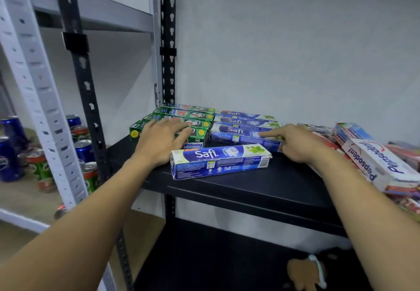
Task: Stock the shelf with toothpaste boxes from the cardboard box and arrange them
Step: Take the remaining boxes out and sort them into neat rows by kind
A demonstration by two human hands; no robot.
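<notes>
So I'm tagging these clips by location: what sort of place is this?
Probably a shop stockroom or a mock store aisle. It has slotted metal racking, toothpaste boxes grouped by brand on a black shelf, and drink cans on the neighbouring rack.

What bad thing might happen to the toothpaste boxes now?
The loose Safi box lies near the front edge of the shelf; an arm might knock it off. The Pepsodent pile looks jumbled and tilted, so it may slide. The left hand resting on the green boxes could skew their row.

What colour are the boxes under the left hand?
Green; the toothpaste boxes show best in the head view.
</notes>
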